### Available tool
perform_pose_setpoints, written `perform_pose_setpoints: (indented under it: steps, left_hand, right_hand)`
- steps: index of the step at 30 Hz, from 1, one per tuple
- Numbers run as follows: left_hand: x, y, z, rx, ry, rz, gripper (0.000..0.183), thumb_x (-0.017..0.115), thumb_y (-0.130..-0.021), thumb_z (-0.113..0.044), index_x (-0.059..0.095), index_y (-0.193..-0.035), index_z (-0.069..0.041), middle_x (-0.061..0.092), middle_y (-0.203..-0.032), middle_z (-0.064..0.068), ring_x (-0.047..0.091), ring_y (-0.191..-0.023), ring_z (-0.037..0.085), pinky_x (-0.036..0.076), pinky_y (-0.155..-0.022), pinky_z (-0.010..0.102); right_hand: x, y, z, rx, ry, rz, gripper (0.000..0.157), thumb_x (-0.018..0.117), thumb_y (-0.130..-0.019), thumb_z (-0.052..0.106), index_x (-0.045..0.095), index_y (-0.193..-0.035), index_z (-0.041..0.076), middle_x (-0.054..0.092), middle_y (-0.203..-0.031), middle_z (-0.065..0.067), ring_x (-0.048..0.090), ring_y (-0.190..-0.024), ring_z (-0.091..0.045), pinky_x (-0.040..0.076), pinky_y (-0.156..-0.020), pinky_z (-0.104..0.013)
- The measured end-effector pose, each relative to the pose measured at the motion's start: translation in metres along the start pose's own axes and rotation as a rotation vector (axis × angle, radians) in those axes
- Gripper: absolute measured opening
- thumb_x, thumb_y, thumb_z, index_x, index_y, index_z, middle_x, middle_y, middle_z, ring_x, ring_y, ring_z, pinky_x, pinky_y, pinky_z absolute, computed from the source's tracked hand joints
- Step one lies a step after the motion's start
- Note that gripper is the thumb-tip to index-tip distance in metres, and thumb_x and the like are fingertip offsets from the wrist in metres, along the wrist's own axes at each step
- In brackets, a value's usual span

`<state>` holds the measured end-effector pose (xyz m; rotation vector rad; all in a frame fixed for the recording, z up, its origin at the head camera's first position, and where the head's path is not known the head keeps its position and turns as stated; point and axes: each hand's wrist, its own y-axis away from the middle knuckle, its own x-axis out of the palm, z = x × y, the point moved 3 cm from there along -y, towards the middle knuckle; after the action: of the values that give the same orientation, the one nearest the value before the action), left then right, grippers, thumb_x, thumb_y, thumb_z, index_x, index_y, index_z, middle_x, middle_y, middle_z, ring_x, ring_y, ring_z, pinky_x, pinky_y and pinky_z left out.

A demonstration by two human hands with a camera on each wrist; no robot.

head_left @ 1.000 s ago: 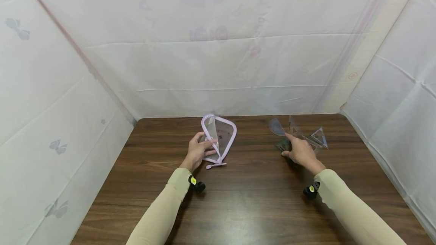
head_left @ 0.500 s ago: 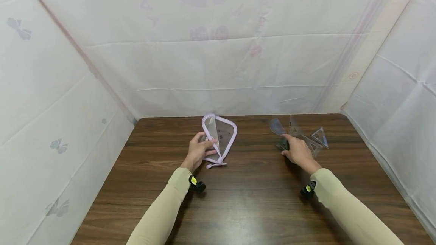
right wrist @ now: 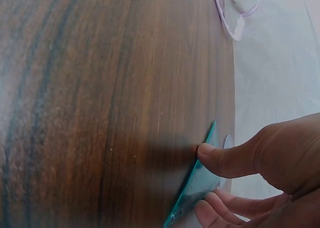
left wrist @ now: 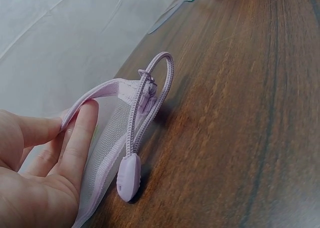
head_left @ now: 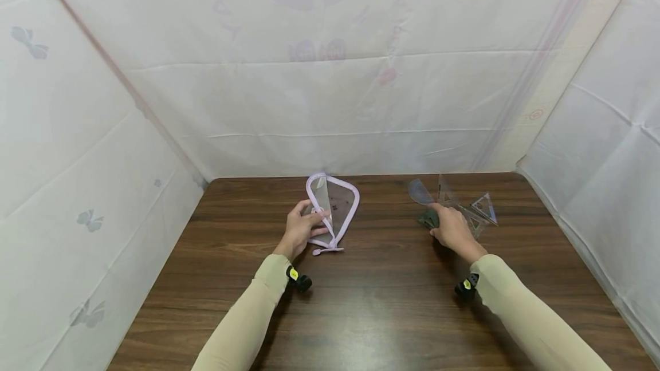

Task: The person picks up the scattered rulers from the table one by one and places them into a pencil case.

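My left hand [head_left: 299, 229] pinches the near edge of a mesh zip pouch [head_left: 349, 205] with lilac trim. In the left wrist view the pouch's mouth is raised off the table, and its cord zipper pull [left wrist: 130, 178] hangs from the corner. My right hand [head_left: 456, 230] grips a flat, green see-through plastic piece [right wrist: 200, 185], thumb on one edge and fingers behind. The green piece is tilted up from the table; its full outline is hidden by the hand. Close by lie a clear bluish protractor [head_left: 420, 192] and clear set squares [head_left: 483, 208].
The dark wooden table [head_left: 356, 314] ends at a white sheet wall [head_left: 361, 107] behind the pouch. More sheeting [head_left: 608, 147] hangs along the right side, and another stretch [head_left: 93, 188] along the left.
My right hand has shifted slightly left and its thumb has closed on the green piece, which now tilts. The left hand and pouch look almost unmoved.
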<state>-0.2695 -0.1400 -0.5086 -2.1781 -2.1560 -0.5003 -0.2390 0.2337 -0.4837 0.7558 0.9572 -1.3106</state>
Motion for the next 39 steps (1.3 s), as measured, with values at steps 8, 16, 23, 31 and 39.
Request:
perform_pose_setpoints:
  steps: [8, 16, 23, 31, 39]
  left_hand:
    - [0.000, 0.000, 0.001, 0.002, -0.007, 0.005, 0.049, 0.065, -0.096, 0.009, 0.046, -0.140, 0.001, 0.073, -0.109, 0.021, 0.073, -0.090, 0.026, 0.065, -0.075, 0.043]
    - [0.000, 0.001, 0.000, 0.002, -0.006, 0.008, 0.049, 0.065, -0.096, 0.010, 0.046, -0.141, 0.002, 0.073, -0.109, 0.020, 0.073, -0.094, 0.027, 0.065, -0.076, 0.043]
    - [0.000, 0.000, 0.000, 0.005, -0.022, 0.011, 0.048, 0.064, -0.097, 0.009, 0.045, -0.141, 0.001, 0.070, -0.115, 0.024, 0.071, -0.100, 0.031, 0.065, -0.077, 0.043]
    - [0.000, -0.001, 0.001, 0.006, -0.035, 0.012, 0.049, 0.063, -0.097, 0.009, 0.046, -0.142, 0.001, 0.070, -0.115, 0.024, 0.071, -0.097, 0.028, 0.065, -0.076, 0.043]
    - [0.001, -0.001, 0.001, 0.002, -0.025, 0.012, 0.049, 0.064, -0.096, 0.009, 0.046, -0.141, 0.001, 0.071, -0.114, 0.025, 0.072, -0.091, 0.027, 0.065, -0.078, 0.045]
  right_hand:
    - [-0.002, 0.000, -0.002, 0.023, -0.026, 0.007, 0.065, 0.083, -0.084, 0.003, 0.053, -0.141, -0.006, 0.060, -0.128, -0.035, 0.055, -0.115, -0.055, 0.048, -0.096, -0.069]
    - [-0.001, -0.001, -0.002, 0.028, -0.004, 0.029, 0.067, 0.084, -0.084, 0.004, 0.053, -0.141, -0.009, 0.060, -0.129, -0.035, 0.056, -0.115, -0.054, 0.051, -0.094, -0.066]
    - [-0.003, -0.002, -0.003, 0.007, -0.004, 0.019, 0.066, 0.084, -0.083, 0.004, 0.054, -0.140, -0.010, 0.061, -0.127, -0.037, 0.058, -0.112, -0.054, 0.053, -0.090, -0.065]
    - [-0.008, 0.000, -0.003, 0.016, -0.024, 0.026, 0.066, 0.083, -0.081, -0.001, 0.054, -0.140, -0.009, 0.059, -0.126, -0.038, 0.059, -0.110, -0.053, 0.054, -0.084, -0.063]
    - [-0.012, 0.000, -0.006, 0.012, -0.067, 0.031, 0.061, 0.077, -0.086, -0.005, 0.053, -0.142, -0.008, 0.060, -0.129, -0.036, 0.064, -0.088, -0.042, 0.056, -0.068, -0.048]
